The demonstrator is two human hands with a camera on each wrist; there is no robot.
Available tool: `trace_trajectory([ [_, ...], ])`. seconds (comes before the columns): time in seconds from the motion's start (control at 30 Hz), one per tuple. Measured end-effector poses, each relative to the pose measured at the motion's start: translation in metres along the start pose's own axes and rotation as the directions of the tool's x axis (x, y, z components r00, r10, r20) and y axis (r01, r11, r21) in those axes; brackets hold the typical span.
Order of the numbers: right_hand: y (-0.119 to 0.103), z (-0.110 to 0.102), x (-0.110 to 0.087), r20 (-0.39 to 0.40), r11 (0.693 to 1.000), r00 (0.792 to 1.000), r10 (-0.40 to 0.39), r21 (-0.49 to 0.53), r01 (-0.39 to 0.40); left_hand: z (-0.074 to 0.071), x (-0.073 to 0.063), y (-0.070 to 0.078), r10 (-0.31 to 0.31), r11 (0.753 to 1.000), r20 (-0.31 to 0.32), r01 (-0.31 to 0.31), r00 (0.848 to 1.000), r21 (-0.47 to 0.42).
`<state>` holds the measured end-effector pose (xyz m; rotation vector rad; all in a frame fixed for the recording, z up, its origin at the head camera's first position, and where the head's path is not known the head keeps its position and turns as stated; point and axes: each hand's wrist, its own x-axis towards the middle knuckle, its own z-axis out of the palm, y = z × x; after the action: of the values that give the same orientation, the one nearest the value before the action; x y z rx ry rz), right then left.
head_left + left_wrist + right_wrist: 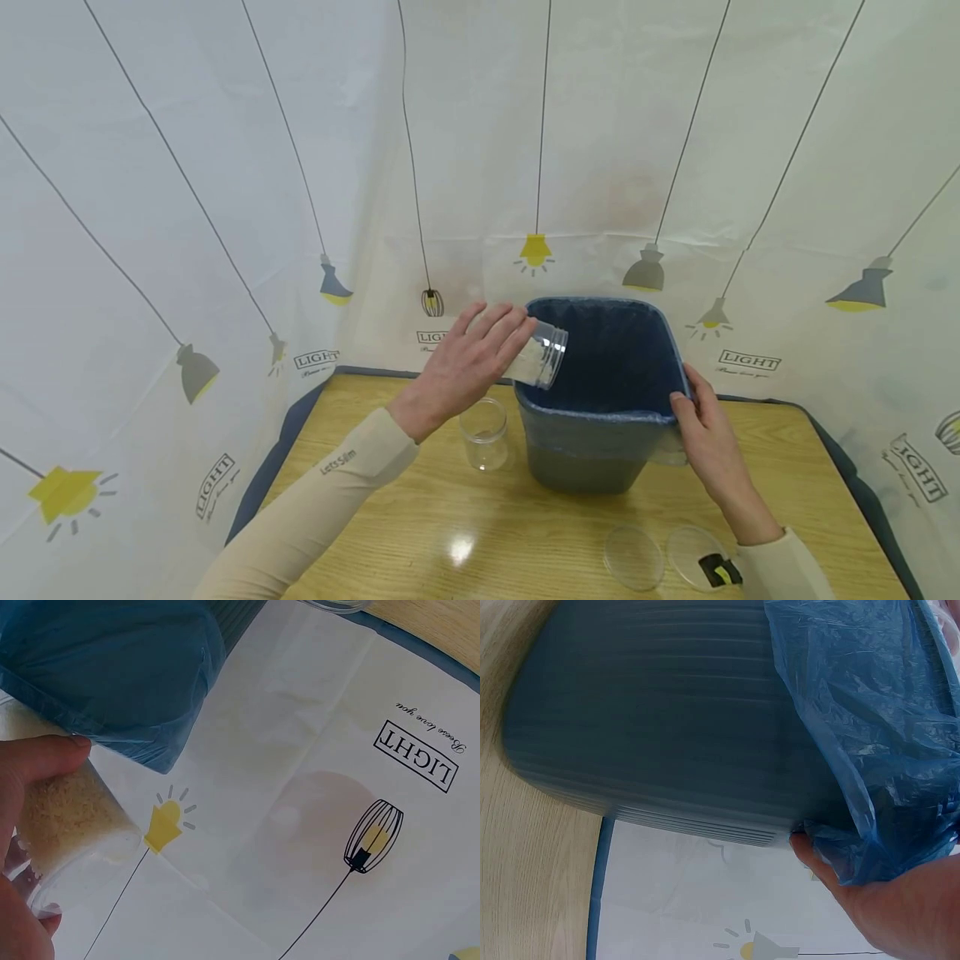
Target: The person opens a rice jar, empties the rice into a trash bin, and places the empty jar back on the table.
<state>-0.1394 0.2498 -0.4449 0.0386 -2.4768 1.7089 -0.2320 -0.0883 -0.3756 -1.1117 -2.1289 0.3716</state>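
Note:
My left hand [468, 362] grips a clear plastic jar [546, 357], tipped with its mouth over the left rim of a trash bin [585, 471]. Pale, rice-like grains [71, 814] lie inside the jar, toward its base and side in the left wrist view. A blue plastic bag [611, 342] lines the bin and folds over its rim. On the bin's right side, my right hand [708, 437] holds the rim and bag edge, thumb on top. The bin stands slightly tilted on the table; its inner bottom is hidden.
A second clear jar [485, 450] stands open on the wooden table [390, 517], left of the bin. Two clear round lids [633, 558] lie near the front right, with a small black-and-yellow item [720, 570] at one. A lamp-patterned white sheet [480, 167] surrounds the table.

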Motion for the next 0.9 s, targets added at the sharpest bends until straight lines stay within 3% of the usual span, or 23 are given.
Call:
trace_trajectory([
  [0.9, 0.0005, -0.0003, -0.0010, -0.005, 1.000, 1.000, -0.003, -0.017, 0.003, 0.0042, 0.0032, 0.0049, -0.014, 1.000, -0.006, 0.014, 1.000, 0.012],
])
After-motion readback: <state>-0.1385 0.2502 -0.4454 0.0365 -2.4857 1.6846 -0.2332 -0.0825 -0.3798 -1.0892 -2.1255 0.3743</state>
